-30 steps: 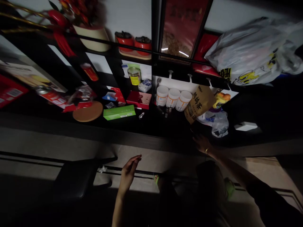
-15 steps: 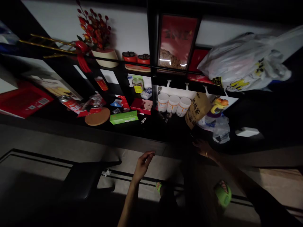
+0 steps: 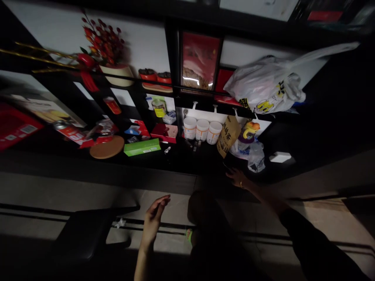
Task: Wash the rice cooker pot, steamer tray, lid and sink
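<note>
My right hand (image 3: 238, 178) reaches out to the dark shelf top (image 3: 181, 156), its fingers on a dark object I cannot make out, just below a tilted brown paper bag (image 3: 227, 135). A ring shows on one finger. My left hand (image 3: 154, 218) hangs free over the floor with fingers loosely curled and apart, holding nothing. Behind the brown bag stand three white tubs (image 3: 202, 130) in a row.
On the shelf lie a green box (image 3: 141, 147), a round wooden board (image 3: 107, 146), a red box (image 3: 164, 132), a small white box (image 3: 280, 157) and a clear plastic bag (image 3: 255, 157). A large white plastic bag (image 3: 263, 89) sits higher up. A black stool (image 3: 84, 234) stands at lower left.
The view has shifted, so everything sits further left in the picture. My left hand dropped lower and left. My right hand stays at the dark object under the brown bag.
</note>
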Demonstrator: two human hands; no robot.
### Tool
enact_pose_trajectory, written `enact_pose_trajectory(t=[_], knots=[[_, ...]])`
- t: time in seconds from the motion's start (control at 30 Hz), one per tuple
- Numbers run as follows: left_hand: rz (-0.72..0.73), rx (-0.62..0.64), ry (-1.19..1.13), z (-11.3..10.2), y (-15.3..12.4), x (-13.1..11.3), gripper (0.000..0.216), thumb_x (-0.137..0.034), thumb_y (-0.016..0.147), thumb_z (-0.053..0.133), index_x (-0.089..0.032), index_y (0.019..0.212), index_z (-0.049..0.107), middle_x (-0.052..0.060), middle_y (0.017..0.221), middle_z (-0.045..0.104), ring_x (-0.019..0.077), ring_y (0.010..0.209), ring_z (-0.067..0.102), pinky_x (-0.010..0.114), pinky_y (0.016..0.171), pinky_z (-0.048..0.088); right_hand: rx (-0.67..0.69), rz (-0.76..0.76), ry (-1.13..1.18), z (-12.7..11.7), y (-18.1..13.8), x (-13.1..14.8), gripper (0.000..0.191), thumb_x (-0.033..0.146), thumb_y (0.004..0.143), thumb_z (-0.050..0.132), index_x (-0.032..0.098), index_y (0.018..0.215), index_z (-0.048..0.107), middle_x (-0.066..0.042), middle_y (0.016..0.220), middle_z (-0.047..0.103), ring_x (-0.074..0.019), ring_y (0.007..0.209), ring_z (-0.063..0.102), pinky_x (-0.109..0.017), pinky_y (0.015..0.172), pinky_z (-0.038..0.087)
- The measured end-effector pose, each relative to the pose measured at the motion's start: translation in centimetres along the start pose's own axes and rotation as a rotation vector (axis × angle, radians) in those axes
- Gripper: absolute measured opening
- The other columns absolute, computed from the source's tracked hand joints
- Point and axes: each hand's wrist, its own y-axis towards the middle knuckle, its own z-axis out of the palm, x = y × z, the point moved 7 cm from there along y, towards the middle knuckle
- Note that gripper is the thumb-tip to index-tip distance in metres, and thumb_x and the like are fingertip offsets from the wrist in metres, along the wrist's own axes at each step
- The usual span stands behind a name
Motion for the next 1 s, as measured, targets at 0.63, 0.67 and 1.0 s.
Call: enact_pose_trajectory(t=[0.63,0.67,1.0], knots=[[0.481,-0.154,0.139,-6.9,3.4,-14.7,0.046,-0.064,0.086,0.059,-0.025,0.099,0.08,0.01,0.104,0.078,0.0275,0.098,0.074,0.038,0.091,0.059,-1.197,-1.022,1.036,-60.4,-9.4,13.8,0.058,0.048,0.095,0.053,0.02,0.146,0.05,-0.007,0.141,0.059,-0.0248,0.132,0.055,-0.049,0.106,0.046],[0.494,-0.172,0.161,-7.6,3.2,-15.5,0.047,-0.064,0.086,0.059,-0.025,0.1,0.08,0.01,0.103,0.078,0.0276,0.098,0.074,0.038,0.09,0.06,-1.204,-1.09,1.096,-64.3,-11.2,14.1,0.056,0.049,0.098,0.045,0.018,0.144,0.051,-0.007,0.14,0.059,-0.0247,0.132,0.054,-0.049,0.103,0.046],[0.667,-0.124,0.67,-8.0,1.0,-25.3,0.038,-0.045,0.097,0.046,-0.023,0.103,0.076,0.008,0.107,0.078,0.023,0.098,0.074,0.033,0.089,0.059,-1.03,-0.858,1.52,-72.6,-21.6,13.3,0.023,0.04,0.082,0.07,0.021,0.078,0.057,-0.003,0.086,0.07,-0.0168,0.091,0.068,-0.029,0.08,0.057]])
